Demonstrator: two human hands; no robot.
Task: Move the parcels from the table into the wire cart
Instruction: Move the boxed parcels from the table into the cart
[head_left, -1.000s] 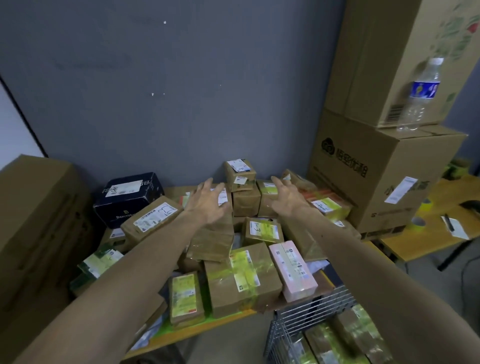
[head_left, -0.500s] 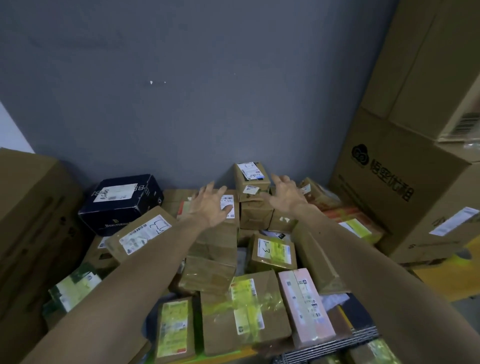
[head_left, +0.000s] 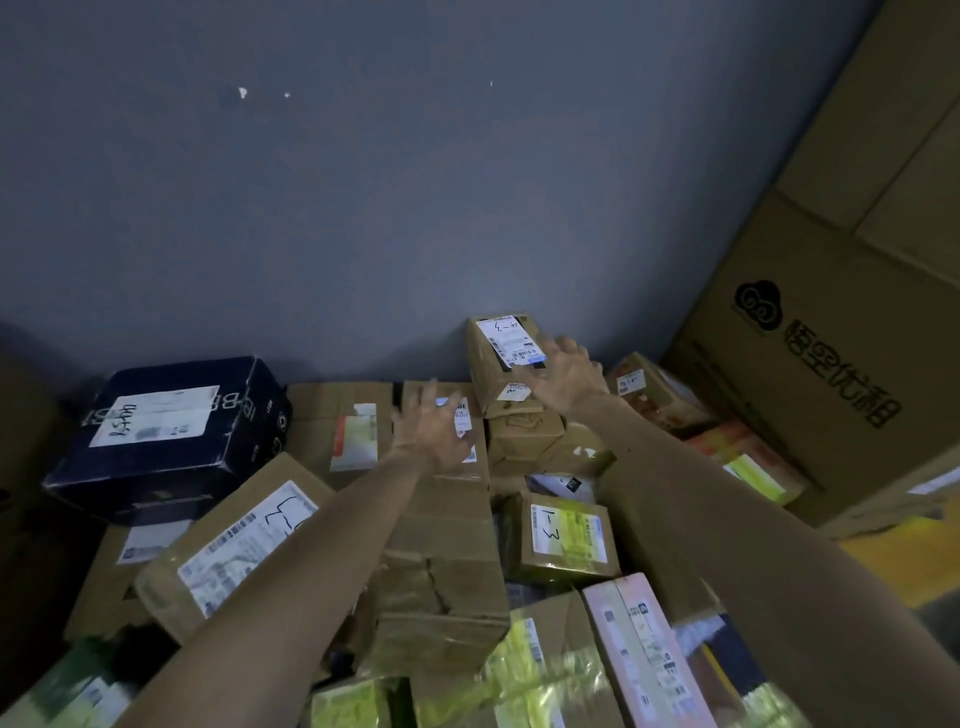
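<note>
Nearest, a pink box lies among the heaped parcels. Farther in, the left hand, fingers spread and gripping nothing, hovers over or perhaps touches a long brown parcel; blur hides which. Beyond, the right hand, fingers spread too, lies against the small labelled box topping the stack by the grey wall.

Parcels are lying packed tight together. A wall is closing off the back, a big carton is blocking the right, a dark blue box the left; space above is lying open.
</note>
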